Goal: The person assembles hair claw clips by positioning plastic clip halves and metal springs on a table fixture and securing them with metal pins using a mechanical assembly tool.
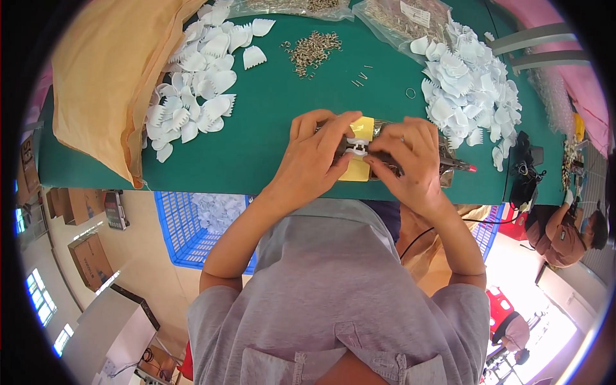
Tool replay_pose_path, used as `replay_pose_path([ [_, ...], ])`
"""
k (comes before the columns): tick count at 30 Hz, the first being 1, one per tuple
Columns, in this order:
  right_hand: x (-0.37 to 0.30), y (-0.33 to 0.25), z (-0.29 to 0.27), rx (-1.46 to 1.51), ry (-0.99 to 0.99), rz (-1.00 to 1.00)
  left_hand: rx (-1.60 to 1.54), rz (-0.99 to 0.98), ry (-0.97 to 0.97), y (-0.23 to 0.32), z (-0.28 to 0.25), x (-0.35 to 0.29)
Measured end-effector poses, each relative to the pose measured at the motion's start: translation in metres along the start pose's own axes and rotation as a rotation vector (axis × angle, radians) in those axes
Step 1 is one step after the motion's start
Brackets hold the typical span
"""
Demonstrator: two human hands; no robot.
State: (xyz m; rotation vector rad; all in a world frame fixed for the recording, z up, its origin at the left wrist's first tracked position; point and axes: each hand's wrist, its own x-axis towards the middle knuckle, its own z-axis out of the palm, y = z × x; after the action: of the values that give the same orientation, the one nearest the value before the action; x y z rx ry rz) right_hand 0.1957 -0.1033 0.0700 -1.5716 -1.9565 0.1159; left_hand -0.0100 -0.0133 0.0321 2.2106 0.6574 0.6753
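Note:
Both hands meet over a fixture with yellow pads near the table's front edge. A small white plastic piece with dark gaps lies at its middle. My left hand comes from the left, thumb and index finger closed on the white piece. My right hand is curled in from the right, its thumb and fingers bent together close to the piece. Whatever its fingertips hold is hidden or too small to name. Beside the right hand lies a dark tool with a red tip.
White toothed plastic pieces pile up at left and right. Small metal parts form a heap at the back, near a few loose pins and clear bags. A large paper bag stands far left; a blue basket sits below.

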Motion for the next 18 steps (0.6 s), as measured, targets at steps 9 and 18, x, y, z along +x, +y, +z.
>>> replay_pose_path([
  [9, 0.007, 0.007, 0.006, 0.205, -0.003, 0.109, 0.073, 0.13, 0.053, -0.016, 0.006, 0.007],
  [18, 0.064, 0.063, 0.035, 0.159, -0.141, 0.389, -0.026, 0.143, 0.084, -0.026, 0.016, 0.002],
])
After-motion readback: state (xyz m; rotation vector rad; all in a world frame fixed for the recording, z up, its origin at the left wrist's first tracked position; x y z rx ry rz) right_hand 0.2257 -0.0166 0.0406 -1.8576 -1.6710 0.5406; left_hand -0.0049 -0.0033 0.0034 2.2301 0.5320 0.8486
